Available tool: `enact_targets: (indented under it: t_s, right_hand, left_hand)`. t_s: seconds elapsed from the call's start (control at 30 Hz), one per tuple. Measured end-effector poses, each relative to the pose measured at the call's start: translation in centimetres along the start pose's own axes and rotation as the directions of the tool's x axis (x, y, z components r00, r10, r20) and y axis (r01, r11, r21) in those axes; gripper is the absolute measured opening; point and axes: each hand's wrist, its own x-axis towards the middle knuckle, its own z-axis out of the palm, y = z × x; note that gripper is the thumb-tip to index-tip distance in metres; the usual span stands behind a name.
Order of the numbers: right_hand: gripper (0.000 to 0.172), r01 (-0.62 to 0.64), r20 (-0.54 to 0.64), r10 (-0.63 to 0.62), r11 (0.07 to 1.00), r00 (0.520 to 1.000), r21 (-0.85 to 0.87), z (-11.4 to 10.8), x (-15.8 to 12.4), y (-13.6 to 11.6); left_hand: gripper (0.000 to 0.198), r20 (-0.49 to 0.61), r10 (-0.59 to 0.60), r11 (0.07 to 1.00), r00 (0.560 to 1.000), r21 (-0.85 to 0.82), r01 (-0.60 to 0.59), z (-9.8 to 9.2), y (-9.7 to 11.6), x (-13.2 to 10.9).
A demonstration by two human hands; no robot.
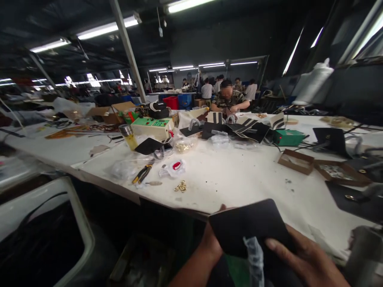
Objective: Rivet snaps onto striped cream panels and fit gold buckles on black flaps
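Here, black panel (247,223), between right-hand fingers (280,249)

Tubes (101,30) overhead and bright slits (293,52) at upper right glare against a dim hall; the desk (236,175) is pale and softly lit. Wide-angle stretch warps the edges, smearing the bin (86,227) at lower left.

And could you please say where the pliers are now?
In the head view, the pliers lie on the white table, left of centre, beside crumpled clear plastic.
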Motion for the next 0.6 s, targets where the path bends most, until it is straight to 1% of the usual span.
enact_targets:
  t_s: [0.03,0.07,0.1,0.13,0.17,0.2,0.23,0.3,0.33,0.37,0.4,0.47,0.5,0.53,0.57,0.6]
  right_hand:
    - [0.046,-0.058,0.074,0.052,0.995,0.996,0.083,0.3,1.1,-1.4]
    - [0.05,-0.107,0.148,0.083,0.982,0.986,0.157,0.7,2.1,-2.6]
    - [0.053,-0.137,0.209,0.093,0.968,0.974,0.21,1.3,3.1,-3.6]
    - [0.053,-0.159,0.262,0.093,0.957,0.961,0.242,2.0,3.9,-4.3]
    - [0.053,-0.172,0.308,0.087,0.95,0.948,0.261,2.7,4.7,-4.8]
    - [0.053,-0.176,0.348,0.076,0.948,0.934,0.266,3.3,5.5,-5.1]
    - [0.052,-0.177,0.391,0.065,0.95,0.918,0.258,3.9,6.3,-5.2]
    - [0.048,-0.169,0.457,0.061,0.965,0.887,0.199,4.8,8.1,-5.0]
    - [0.047,-0.156,0.465,0.066,0.975,0.883,0.158,5.3,9.2,-4.8]
    - [0.047,-0.133,0.449,0.067,0.984,0.891,0.118,5.8,10.5,-4.6]
    - [0.047,-0.101,0.409,0.057,0.991,0.911,0.086,6.4,12.0,-4.4]
    - [0.044,-0.013,0.296,-0.005,0.998,0.955,0.057,8.2,15.4,-4.2]
    - [0.04,0.037,0.249,-0.047,0.998,0.967,0.042,9.4,17.3,-4.2]
    - [0.035,0.088,0.223,-0.087,0.996,0.971,0.009,10.7,19.2,-4.2]
    - [0.03,0.135,0.217,-0.122,0.99,0.968,-0.045,12.2,21.1,-4.3]
    - [0.026,0.173,0.222,-0.147,0.979,0.964,-0.104,13.7,22.9,-4.5]
  left_hand:
    - [0.095,0.016,-0.037,0.987,0.999,-0.155,0.039,-0.5,0.8,-1.1]
    - [0.098,0.019,-0.07,0.932,0.997,-0.354,0.072,-1.0,1.5,-2.2]
    - [0.099,0.0,-0.095,0.844,0.995,-0.53,0.081,-1.4,2.1,-3.2]
    - [0.097,-0.04,-0.124,0.743,0.991,-0.666,0.066,-1.7,2.5,-4.1]
    - [0.091,-0.103,-0.162,0.669,0.982,-0.743,0.032,-2.0,2.5,-4.9]
    - [0.084,-0.175,-0.201,0.646,0.964,-0.763,-0.004,-2.3,2.4,-5.5]
    - [0.078,-0.238,-0.24,0.65,0.941,-0.76,-0.026,-2.6,2.0,-6.0]
    - [0.07,-0.331,-0.32,0.677,0.888,-0.736,-0.03,-3.3,0.7,-6.8]
    - [0.069,-0.363,-0.358,0.688,0.861,-0.725,-0.02,-3.7,0.1,-7.0]
    - [0.069,-0.388,-0.394,0.695,0.833,-0.719,-0.005,-4.0,-0.6,-7.2]
    - [0.068,-0.416,-0.43,0.702,0.801,-0.712,0.006,-4.4,-1.2,-7.3]
    - [0.066,-0.478,-0.482,0.722,0.735,-0.691,0.024,-4.9,-2.0,-7.4]
    - [0.065,-0.496,-0.491,0.733,0.716,-0.68,0.031,-4.9,-2.3,-7.5]
    - [0.064,-0.5,-0.492,0.743,0.713,-0.668,0.044,-4.8,-2.6,-7.5]
    - [0.062,-0.479,-0.486,0.751,0.731,-0.656,0.07,-4.6,-2.8,-7.6]
    - [0.058,-0.433,-0.482,0.755,0.762,-0.647,0.109,-4.2,-3.1,-7.6]
